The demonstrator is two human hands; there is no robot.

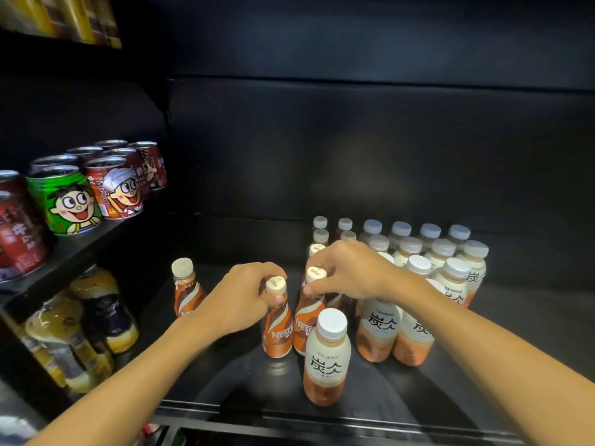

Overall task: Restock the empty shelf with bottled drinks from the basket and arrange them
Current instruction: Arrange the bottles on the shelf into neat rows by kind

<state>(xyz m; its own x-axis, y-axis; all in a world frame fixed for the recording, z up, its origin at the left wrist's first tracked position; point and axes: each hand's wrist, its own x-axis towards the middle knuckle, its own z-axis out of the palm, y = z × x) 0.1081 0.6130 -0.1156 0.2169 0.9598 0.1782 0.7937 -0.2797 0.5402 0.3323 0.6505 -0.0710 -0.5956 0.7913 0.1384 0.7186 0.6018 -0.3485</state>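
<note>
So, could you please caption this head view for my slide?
Left hand and right hand each grip a Nescafé bottle on the shelf.

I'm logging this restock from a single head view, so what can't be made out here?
- Basket: not in the head view.
- Brown bottles behind the right hand: count hidden by it.
- Yellow packages on the upper left shelf: blurred, cut off by the edge.
- Jars on the lower left shelf: labels blurred.

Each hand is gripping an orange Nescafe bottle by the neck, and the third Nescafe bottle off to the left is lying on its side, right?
Not quite: in the head view the third Nescafe bottle stands upright. The left hand and right hand do grip the left-held bottle and right-held bottle.
</note>
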